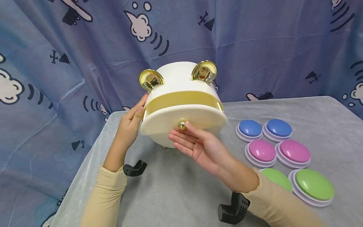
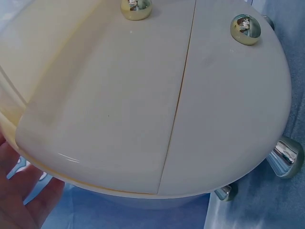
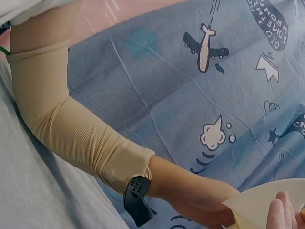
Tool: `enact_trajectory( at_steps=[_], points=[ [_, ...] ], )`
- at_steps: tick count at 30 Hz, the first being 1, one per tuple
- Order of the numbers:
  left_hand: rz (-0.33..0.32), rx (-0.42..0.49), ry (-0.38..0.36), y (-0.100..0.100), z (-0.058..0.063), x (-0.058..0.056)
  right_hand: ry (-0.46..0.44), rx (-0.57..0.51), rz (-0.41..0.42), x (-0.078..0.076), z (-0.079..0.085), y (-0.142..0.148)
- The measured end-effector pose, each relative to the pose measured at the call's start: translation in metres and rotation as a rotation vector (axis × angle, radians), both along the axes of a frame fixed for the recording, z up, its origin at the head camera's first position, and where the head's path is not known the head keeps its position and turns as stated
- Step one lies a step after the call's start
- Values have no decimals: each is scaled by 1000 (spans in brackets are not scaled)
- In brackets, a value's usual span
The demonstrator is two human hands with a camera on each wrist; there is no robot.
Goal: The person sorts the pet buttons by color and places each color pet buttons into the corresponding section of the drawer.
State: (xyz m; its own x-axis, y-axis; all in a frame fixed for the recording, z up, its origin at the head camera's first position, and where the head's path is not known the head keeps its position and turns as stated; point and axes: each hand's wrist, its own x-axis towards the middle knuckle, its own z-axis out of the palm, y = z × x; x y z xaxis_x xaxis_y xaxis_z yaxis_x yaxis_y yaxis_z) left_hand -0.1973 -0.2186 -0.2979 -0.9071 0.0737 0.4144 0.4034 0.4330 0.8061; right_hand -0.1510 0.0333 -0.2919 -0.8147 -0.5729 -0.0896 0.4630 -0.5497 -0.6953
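Note:
A white rounded box (image 1: 177, 75) with two gold, ear-shaped pieces stands on the grey table. Its front panel (image 1: 158, 124) is tilted out at the top, baring a yellowish inside. My left hand (image 1: 127, 126) rests along the box's left side, fingers and thumb fairly straight; in the left wrist view, fingertips (image 2: 45, 195) show by the rim. With thumb and forefinger, my right hand (image 1: 202, 146) pinches the panel's gold knob (image 1: 181, 125), its other fingers extended. A second gold knob (image 2: 245, 29) sits on the lower front section (image 2: 228, 105).
To the right stand paired domed buttons on white bases: blue (image 1: 279, 127), pink (image 1: 295, 151) and green (image 1: 314, 184). The right forearm partly covers one green button. A patterned blue cloth (image 1: 181, 31) hangs behind the table (image 1: 170, 189). Each wrist wears a black mount (image 1: 233, 208).

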Motion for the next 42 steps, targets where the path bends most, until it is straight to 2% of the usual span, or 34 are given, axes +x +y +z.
enact_trajectory(
  at_steps=[9, 20, 25, 42],
  points=[
    [-9, 6, 11, 0, 2, 0, -51, -43, -10, 12, 5, 2],
    [-7, 7, 6, -1, 1, 1, -35, -21, -69, 29, 5, -3],
    [-7, 11, 7, -1, 0, 0, -42, -23, -92, 32, 4, -5],
    [-12, 16, 9, -1, 0, -1, -45, 10, -100, 44, 2, -5]
  ],
)
